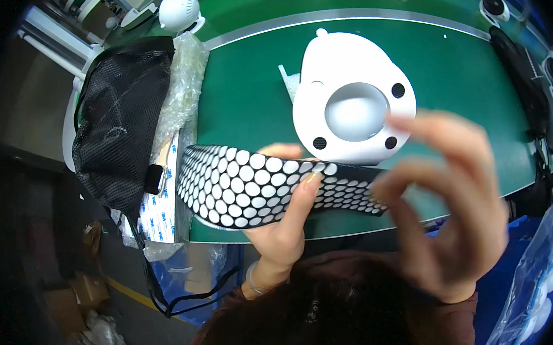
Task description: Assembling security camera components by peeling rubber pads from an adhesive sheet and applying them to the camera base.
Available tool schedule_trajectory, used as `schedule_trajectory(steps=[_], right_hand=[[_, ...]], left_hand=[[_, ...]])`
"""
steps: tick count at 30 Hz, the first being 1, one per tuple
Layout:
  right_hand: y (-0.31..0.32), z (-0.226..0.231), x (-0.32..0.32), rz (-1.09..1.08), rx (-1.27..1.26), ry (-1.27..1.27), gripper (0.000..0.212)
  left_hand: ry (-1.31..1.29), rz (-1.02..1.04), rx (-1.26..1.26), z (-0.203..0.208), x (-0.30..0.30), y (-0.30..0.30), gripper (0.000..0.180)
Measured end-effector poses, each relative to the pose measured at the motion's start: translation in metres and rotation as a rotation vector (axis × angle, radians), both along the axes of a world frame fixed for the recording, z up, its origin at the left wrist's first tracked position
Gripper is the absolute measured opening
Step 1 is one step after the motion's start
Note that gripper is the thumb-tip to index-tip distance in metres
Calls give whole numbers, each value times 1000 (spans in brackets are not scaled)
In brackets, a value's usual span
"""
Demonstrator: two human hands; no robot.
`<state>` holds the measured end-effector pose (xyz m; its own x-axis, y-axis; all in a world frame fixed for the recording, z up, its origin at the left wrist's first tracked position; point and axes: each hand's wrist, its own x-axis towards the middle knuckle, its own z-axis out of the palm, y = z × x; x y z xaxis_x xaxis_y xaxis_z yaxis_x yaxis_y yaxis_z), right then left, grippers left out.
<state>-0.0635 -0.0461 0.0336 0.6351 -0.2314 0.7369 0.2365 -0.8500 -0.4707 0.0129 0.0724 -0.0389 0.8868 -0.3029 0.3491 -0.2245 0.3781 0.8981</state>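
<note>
A long curved strip, black with rows of white round dots, runs across the front of the green table. My left hand grips it around its middle, thumb on top and fingers beneath. At the strip's right end my right hand is blurred, with thumb and one finger pinched together and another finger stretched out. What the pinch holds, if anything, is too blurred to make out. Beyond lies a white rounded plastic shell with a round recess and several small black round pads on it.
To the left lie a black mesh bag, clear bubble wrap and a printed white-and-blue sheet. White camera-like devices stand at the back. A black pouch is on the right, above a blue bin with plastic-wrapped white parts.
</note>
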Motion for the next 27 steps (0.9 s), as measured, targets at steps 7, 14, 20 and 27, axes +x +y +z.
schedule_trajectory(steps=[7, 14, 20, 27], right_hand=[[-14, 2, 54, 68, 142, 76, 5], [-8, 2, 56, 21, 84, 74, 6], [-6, 0, 58, -8, 34, 59, 7], [-21, 11, 62, 152, 241, 187, 22]], left_hand=[[77, -21, -76, 5, 7, -5, 24], [1, -89, -141, 5, 10, -3, 24], [-48, -80, -178, 4, 12, -4, 25], [-34, -66, -163, 3, 15, -2, 28]])
